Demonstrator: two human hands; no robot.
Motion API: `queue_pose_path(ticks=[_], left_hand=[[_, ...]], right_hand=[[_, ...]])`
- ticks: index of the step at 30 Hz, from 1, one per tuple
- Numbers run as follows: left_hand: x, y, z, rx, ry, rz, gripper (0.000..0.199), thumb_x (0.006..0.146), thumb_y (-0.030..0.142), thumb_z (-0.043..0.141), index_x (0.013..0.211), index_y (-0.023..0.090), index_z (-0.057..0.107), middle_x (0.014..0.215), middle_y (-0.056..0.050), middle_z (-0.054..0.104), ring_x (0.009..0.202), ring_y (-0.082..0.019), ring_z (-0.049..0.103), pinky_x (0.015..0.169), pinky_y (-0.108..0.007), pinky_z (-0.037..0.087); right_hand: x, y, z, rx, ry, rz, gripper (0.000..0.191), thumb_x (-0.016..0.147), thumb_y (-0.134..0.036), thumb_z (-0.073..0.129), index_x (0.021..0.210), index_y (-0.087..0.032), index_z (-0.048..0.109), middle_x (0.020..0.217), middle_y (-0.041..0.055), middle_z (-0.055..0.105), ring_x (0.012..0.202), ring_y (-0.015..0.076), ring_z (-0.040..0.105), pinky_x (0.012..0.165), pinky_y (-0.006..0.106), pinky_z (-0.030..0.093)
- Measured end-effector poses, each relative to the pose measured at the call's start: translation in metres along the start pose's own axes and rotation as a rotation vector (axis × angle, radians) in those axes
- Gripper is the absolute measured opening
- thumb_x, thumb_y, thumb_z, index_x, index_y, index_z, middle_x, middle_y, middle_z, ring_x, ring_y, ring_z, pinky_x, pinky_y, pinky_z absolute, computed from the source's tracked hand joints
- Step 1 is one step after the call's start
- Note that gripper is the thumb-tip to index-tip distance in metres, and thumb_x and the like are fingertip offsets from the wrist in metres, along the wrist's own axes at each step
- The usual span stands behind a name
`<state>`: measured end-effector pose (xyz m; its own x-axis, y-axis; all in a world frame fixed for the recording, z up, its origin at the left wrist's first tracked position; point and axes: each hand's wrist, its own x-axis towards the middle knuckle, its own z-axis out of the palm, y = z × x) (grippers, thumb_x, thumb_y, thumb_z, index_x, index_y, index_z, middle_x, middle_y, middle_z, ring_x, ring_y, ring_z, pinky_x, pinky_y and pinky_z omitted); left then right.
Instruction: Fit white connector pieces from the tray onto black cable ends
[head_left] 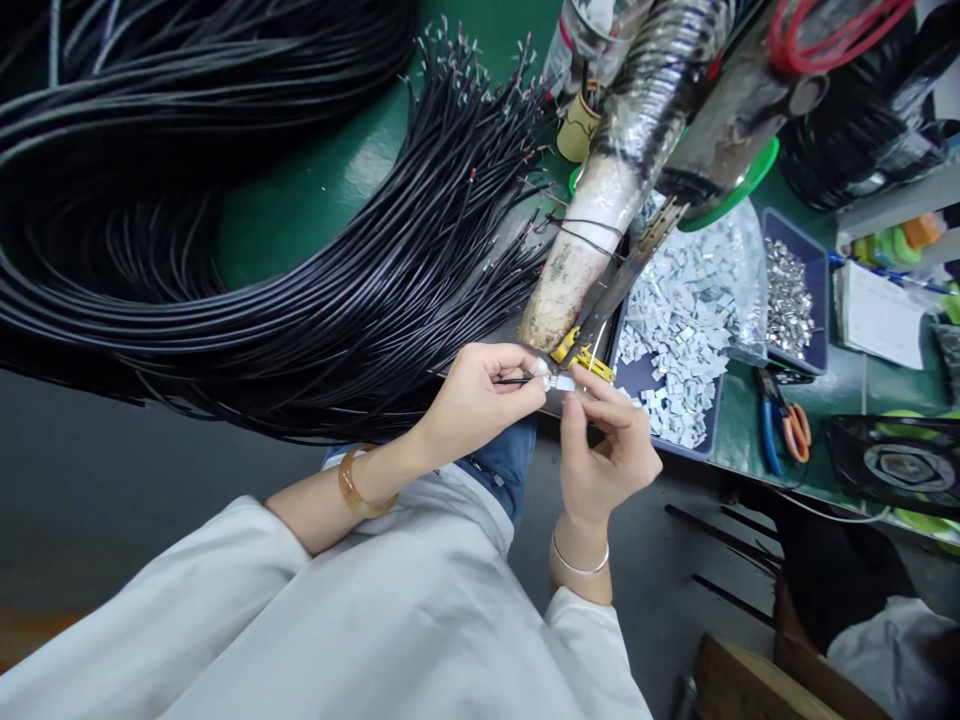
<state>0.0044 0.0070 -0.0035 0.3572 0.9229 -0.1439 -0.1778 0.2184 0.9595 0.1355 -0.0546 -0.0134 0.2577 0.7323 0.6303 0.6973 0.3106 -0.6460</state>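
My left hand (491, 395) is closed in a pinch on the end of a black cable (511, 380), just in front of the yellow clip-like parts (585, 357) below the soldering stand. At the cable's tip is a small pale rectangular tab (564, 383). My right hand (609, 435) has its thumb and index finger pinched at the tab's right end, the other fingers curled. Whether the tab is joined to the cable I cannot tell. A large bundle of black cables (322, 300) lies to the left, its stripped ends pointing away from me.
A blue tray (709, 440) holds many pale tabs (675, 310); another bin (821, 300) holds small metal parts. A whitish hose (577, 240) slants down over the work spot. Pliers (780, 425), a notepad (881, 315) and a black fan (900, 465) are at right.
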Motion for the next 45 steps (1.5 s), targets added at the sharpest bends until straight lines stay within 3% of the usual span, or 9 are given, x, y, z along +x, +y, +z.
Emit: queue_pose_path(ticks=[5, 9, 12, 18, 22, 26, 35, 42, 45], left_hand=[[-0.008, 0.002, -0.003, 0.134, -0.069, 0.037, 0.01, 0.079, 0.017, 0.063, 0.069, 0.014, 0.066, 0.056, 0.006, 0.046, 0.052, -0.006, 0.036, 0.049, -0.019, 0.028], [-0.023, 0.004, -0.019, 0.446, -0.359, 0.157, 0.017, 0.084, 0.016, 0.061, 0.071, 0.015, 0.071, 0.053, 0.005, 0.048, 0.051, -0.008, 0.039, 0.051, -0.022, 0.029], [-0.028, 0.005, -0.033, 0.618, -0.375, 0.298, 0.017, 0.09, 0.019, 0.061, 0.084, 0.017, 0.077, 0.073, -0.002, 0.07, 0.065, -0.012, 0.059, 0.064, -0.023, 0.042], [-0.008, 0.015, -0.039, 1.355, 0.167, 0.436, 0.026, 0.097, 0.021, 0.051, 0.102, 0.015, 0.076, 0.094, -0.011, 0.071, 0.088, -0.025, 0.066, 0.07, -0.034, 0.045], [-0.001, 0.021, -0.035, 1.545, 0.105, 0.381, 0.026, 0.096, 0.016, 0.047, 0.099, 0.015, 0.073, 0.097, -0.013, 0.069, 0.086, -0.027, 0.065, 0.063, -0.036, 0.041], [-0.005, 0.021, -0.036, 1.527, 0.091, 0.385, 0.025, 0.094, 0.011, 0.046, 0.092, 0.014, 0.07, 0.094, -0.014, 0.068, 0.086, -0.028, 0.064, 0.063, -0.038, 0.04], [-0.025, 0.023, -0.052, 1.15, 0.018, 0.447, 0.009, 0.083, 0.014, 0.056, 0.078, 0.017, 0.064, 0.075, -0.004, 0.066, 0.073, -0.019, 0.06, 0.066, -0.031, 0.04], [-0.047, 0.02, -0.04, 0.533, -0.651, 0.121, 0.026, 0.086, 0.02, 0.063, 0.107, 0.014, 0.076, 0.056, 0.007, 0.051, 0.052, -0.007, 0.04, 0.054, -0.021, 0.031], [-0.044, 0.01, -0.028, 0.276, -0.682, -0.032, 0.023, 0.085, 0.026, 0.067, 0.097, 0.01, 0.079, 0.059, 0.003, 0.056, 0.053, -0.007, 0.041, 0.05, -0.02, 0.031]], right_hand=[[0.013, -0.004, -0.016, 0.088, 0.337, -0.09, 0.01, 0.091, -0.017, 0.066, 0.095, -0.026, 0.066, 0.061, -0.009, 0.063, 0.039, 0.0098, 0.056, 0.036, 0.024, 0.041], [0.021, -0.012, -0.03, 0.103, 0.604, -0.288, 0.007, 0.09, -0.026, 0.068, 0.093, -0.032, 0.07, 0.051, -0.0115, 0.042, 0.03, 0.0052, 0.021, 0.032, 0.026, 0.02], [0.017, -0.017, -0.029, 0.071, 0.475, -0.161, 0.02, 0.09, -0.02, 0.065, 0.108, -0.03, 0.066, 0.064, -0.009, 0.058, 0.036, 0.0089, 0.047, 0.033, 0.027, 0.039], [0.003, -0.017, -0.019, -0.011, 0.043, 0.051, 0.009, 0.092, -0.017, 0.064, 0.098, -0.022, 0.06, 0.081, -0.0027, 0.077, 0.08, 0.0192, 0.079, 0.091, 0.044, 0.065], [0.006, -0.016, -0.03, 0.05, 0.188, -0.154, 0.009, 0.09, -0.023, 0.066, 0.088, -0.024, 0.057, 0.059, -0.0096, 0.062, 0.048, 0.0155, 0.067, 0.064, 0.041, 0.066], [0.02, 0.002, -0.055, -0.257, 0.337, -0.087, 0.014, 0.085, -0.028, 0.071, 0.082, -0.023, 0.058, 0.06, -0.007, 0.053, 0.042, 0.0109, 0.052, 0.044, 0.027, 0.043], [0.067, 0.083, -0.07, -0.725, -0.227, 0.267, 0.009, 0.08, -0.023, 0.061, 0.073, -0.022, 0.055, 0.078, 0.0017, 0.063, 0.072, 0.0167, 0.055, 0.074, 0.032, 0.042], [0.081, 0.085, -0.068, -0.744, -0.387, 0.247, 0.01, 0.074, -0.017, 0.057, 0.066, -0.022, 0.053, 0.072, 0.0007, 0.061, 0.07, 0.017, 0.054, 0.074, 0.032, 0.04], [0.08, 0.082, -0.071, -0.683, -0.348, 0.293, 0.007, 0.073, -0.021, 0.06, 0.066, -0.022, 0.056, 0.069, -0.0004, 0.063, 0.068, 0.0167, 0.056, 0.075, 0.032, 0.042]])
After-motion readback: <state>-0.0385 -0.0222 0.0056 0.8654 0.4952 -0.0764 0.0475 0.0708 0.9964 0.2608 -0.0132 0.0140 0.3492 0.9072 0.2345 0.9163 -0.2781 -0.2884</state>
